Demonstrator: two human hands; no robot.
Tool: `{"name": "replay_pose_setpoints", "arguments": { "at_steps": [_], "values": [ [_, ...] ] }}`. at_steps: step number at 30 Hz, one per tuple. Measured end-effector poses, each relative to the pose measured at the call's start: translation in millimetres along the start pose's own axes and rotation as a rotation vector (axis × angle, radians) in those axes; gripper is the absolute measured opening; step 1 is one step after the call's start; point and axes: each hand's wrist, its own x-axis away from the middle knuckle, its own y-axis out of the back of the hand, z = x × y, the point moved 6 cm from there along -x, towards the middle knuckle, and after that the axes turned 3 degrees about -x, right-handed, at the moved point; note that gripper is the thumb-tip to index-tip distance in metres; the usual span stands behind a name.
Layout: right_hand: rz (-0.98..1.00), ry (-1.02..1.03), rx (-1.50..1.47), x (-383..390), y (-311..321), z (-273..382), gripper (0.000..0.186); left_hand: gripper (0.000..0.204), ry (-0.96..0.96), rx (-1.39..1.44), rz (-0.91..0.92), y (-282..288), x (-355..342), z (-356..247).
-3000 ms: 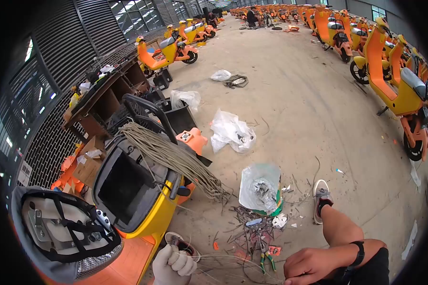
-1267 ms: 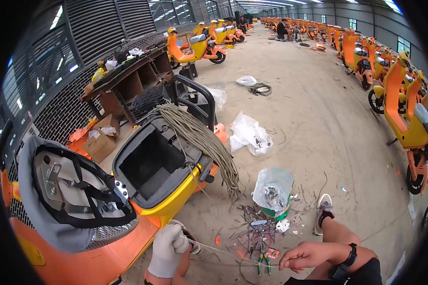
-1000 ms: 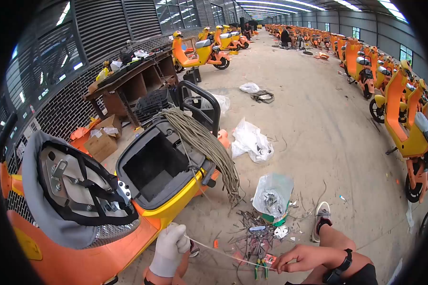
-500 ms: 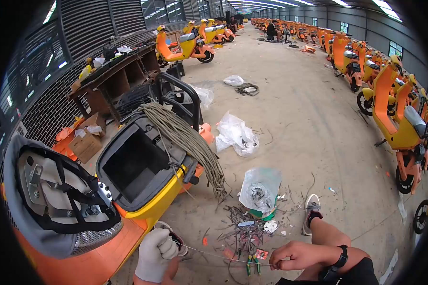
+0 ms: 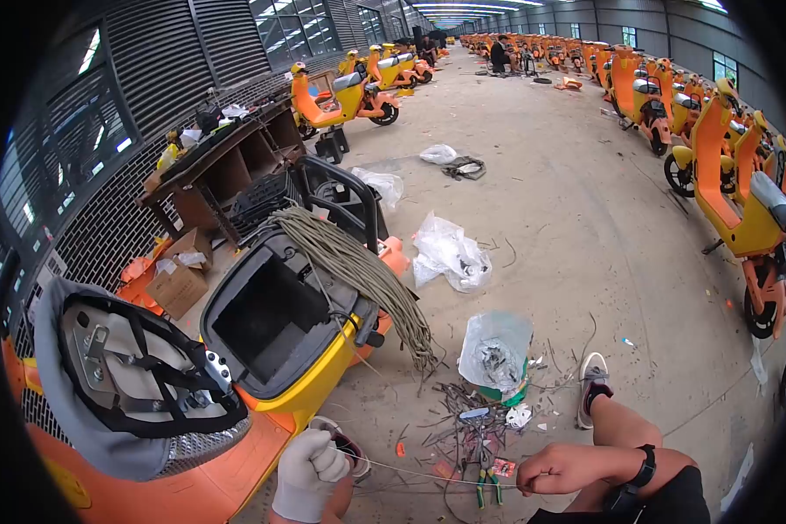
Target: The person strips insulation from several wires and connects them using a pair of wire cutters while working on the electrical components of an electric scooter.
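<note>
A thin pale wire or cord [image 5: 402, 472] stretches nearly straight between my hands, low in front of me. My left hand [image 5: 313, 469], in a white glove, is closed on one end. Bare and with a dark band at the wrist, my right hand [image 5: 557, 470] pinches the other end. Beneath the strand lie green-handled pliers [image 5: 487, 491] on the floor. To the left stands a yellow and orange scooter [image 5: 301, 371] with its grey seat [image 5: 135, 384] tipped up and its dark storage box [image 5: 266, 306] uncovered. A thick bundle of olive cables [image 5: 354, 275] drapes over the scooter's rear.
Cut dark scraps [image 5: 454, 419] litter the floor beside a clear-lined green bin [image 5: 495, 354]. Beyond are a white plastic bag [image 5: 450, 253] and a brown workbench [image 5: 227, 166]. Rows of scooters [image 5: 742, 205] line the right side. A crouching person [image 5: 500, 57] is far off.
The whole view has shifted, so the scene sits farther right and slightly lower. Both hands keep their hold, with the strand still stretched between them.
</note>
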Motion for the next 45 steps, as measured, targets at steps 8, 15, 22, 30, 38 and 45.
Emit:
{"name": "replay_pose_setpoints", "arguments": {
  "at_steps": [8, 15, 22, 30, 38, 45],
  "values": [
    [-0.016, 0.006, -0.188, 6.6, -0.5, -31.2, 0.019, 0.047, -0.164, 0.135, -0.253, 57.2, -5.8, -42.5],
    [-0.244, -0.277, 0.249, 11.4, 30.5, -43.6, 0.026, 0.039, -0.029, -0.21, 0.014, -2.9, -6.8, -3.4],
    [-0.393, -0.689, 0.553, 34.2, 74.7, -87.5, 0.038, 0.047, 0.02, 0.04, -0.155, -10.0, -4.2, -5.1],
    [-0.828, 0.126, 0.405, 6.7, 66.9, -6.5, 0.066, 0.028, -0.122, -0.958, -0.041, -71.5, 2.7, 20.7],
    [-0.691, 0.625, 0.506, -40.8, -12.5, 54.4, 0.046, 0.023, -0.501, -1.545, 0.487, -109.4, -1.3, 91.7],
    [-0.195, 0.037, 0.219, -70.7, -26.0, -25.6, 0.028, 0.026, 0.023, -1.269, 0.328, -113.1, -19.4, 55.9]
  ]
}}
